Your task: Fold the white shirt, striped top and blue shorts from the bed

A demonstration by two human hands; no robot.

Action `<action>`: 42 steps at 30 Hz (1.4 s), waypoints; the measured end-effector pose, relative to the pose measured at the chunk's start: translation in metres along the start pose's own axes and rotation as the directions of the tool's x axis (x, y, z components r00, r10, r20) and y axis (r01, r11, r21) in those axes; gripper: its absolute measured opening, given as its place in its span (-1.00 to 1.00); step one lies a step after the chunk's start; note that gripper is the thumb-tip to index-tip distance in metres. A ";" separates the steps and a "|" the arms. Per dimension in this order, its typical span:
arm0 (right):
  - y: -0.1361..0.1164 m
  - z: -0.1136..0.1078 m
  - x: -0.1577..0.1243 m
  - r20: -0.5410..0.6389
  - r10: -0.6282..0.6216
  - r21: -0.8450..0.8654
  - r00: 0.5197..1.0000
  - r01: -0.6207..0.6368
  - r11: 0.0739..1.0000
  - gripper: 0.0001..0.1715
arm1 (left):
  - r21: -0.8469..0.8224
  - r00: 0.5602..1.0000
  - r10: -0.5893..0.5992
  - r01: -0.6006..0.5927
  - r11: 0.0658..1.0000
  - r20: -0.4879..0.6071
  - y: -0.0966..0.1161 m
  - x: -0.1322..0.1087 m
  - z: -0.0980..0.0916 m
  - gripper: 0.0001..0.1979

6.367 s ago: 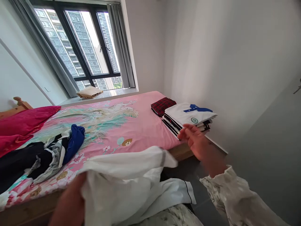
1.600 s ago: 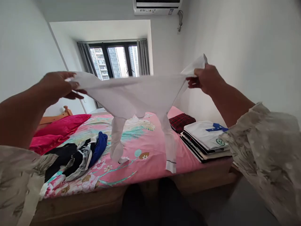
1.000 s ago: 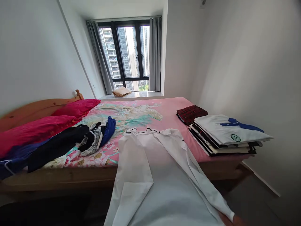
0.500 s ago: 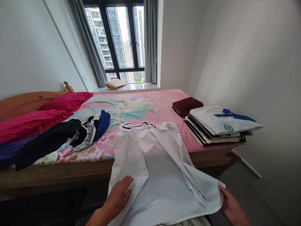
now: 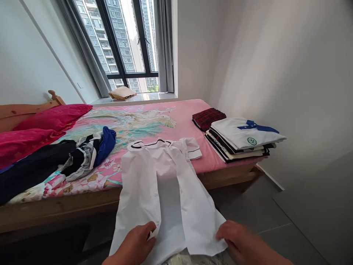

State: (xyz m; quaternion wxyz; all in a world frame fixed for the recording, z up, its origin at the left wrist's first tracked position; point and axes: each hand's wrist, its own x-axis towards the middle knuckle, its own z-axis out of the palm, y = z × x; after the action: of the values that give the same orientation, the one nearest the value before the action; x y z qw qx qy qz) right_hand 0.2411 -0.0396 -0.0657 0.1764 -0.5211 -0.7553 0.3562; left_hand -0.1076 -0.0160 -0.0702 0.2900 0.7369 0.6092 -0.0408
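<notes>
A white short-sleeved shirt (image 5: 139, 187) with black trim at the collar lies spread open, its collar on the bed and its hem towards me. My left hand (image 5: 136, 241) pinches the edge of the left front panel near the hem. At the lower outer corner of the right front panel, my right hand (image 5: 238, 235) has its fingers closed on the cloth. Between the two panels the inside of the shirt's back shows. A short sleeve (image 5: 193, 149) with a black line sticks out at the right; the left sleeve is not plainly visible.
A folded clothes stack (image 5: 242, 147), topped by a white shirt with a blue collar, sits on the bed's right end beside a red plaid garment (image 5: 208, 118). Dark and striped clothes (image 5: 85, 158) lie crumpled left, near red pillows (image 5: 52, 119). The wooden bed edge (image 5: 68, 208) runs across.
The right front panel, folded back before, now lies flat and straight. My right hand moved inward with it, and my left hand now grips the left panel's edge. The view has shifted right.
</notes>
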 end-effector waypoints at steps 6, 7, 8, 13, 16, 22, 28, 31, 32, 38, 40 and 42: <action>-0.042 0.008 0.062 0.049 0.005 -0.008 0.999 -0.005 1.000 -0.66 | -0.280 0.999 -0.027 0.035 0.959 0.033 0.021 0.010 0.018 -0.74; -0.048 0.014 0.074 0.067 0.014 -0.042 0.998 -0.011 0.999 -0.68 | -0.332 0.998 -0.002 0.021 0.943 0.057 0.024 0.012 0.019 -0.75; -0.052 0.021 0.086 0.086 0.027 -0.098 0.996 -0.019 0.995 -0.69 | -0.389 0.995 0.029 0.010 0.921 0.094 0.026 0.013 0.020 -0.77; -0.041 0.060 0.115 0.130 0.129 -0.317 0.983 -0.082 0.945 -0.74 | -0.519 0.974 0.004 0.118 0.847 0.227 0.026 0.014 0.017 -0.69; -0.027 0.076 0.112 0.112 0.168 -0.350 0.979 -0.119 0.929 -0.77 | -0.304 0.996 -0.086 0.087 0.949 0.017 0.027 0.021 0.019 -0.77; -0.012 0.089 0.107 0.119 0.234 -0.408 0.965 -0.167 0.898 -0.76 | -0.044 0.979 -0.187 0.183 0.982 -0.086 0.034 0.045 0.039 -0.71; -0.002 0.098 0.110 0.113 0.225 -0.398 0.968 -0.164 0.903 -0.79 | -0.145 0.965 -0.222 0.202 0.969 -0.142 0.022 0.049 0.046 -0.84; -0.005 0.094 0.111 0.072 0.182 -0.368 0.981 -0.144 0.919 -0.81 | -0.320 0.958 -0.219 0.152 0.935 -0.183 0.015 0.048 0.047 -0.81; -0.008 0.091 0.113 0.045 0.154 -0.333 0.987 -0.131 0.934 -0.81 | -0.468 0.958 -0.220 0.111 0.877 -0.185 0.013 0.048 0.047 -0.80; -0.044 0.075 0.127 -0.068 -0.046 0.051 0.997 0.049 0.997 -0.86 | -0.977 0.983 -0.165 -0.040 0.211 -0.076 0.016 0.046 0.038 -0.55; -0.052 0.082 0.128 -0.089 -0.097 0.071 0.991 0.103 0.992 -0.86 | -0.992 0.987 -0.150 -0.040 0.122 -0.058 0.023 0.041 0.031 -0.56; -0.054 0.093 0.127 -0.111 -0.119 0.000 0.987 0.120 0.993 -0.84 | -0.993 0.984 -0.161 -0.060 0.102 -0.076 0.031 0.035 0.023 -0.59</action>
State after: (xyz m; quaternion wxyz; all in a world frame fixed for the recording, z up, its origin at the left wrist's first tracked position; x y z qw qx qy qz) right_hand 0.0957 0.0323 -0.1040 0.2409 -0.4932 -0.7730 0.3180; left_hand -0.0635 0.0006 -0.0925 0.6552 0.3324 0.5258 0.4285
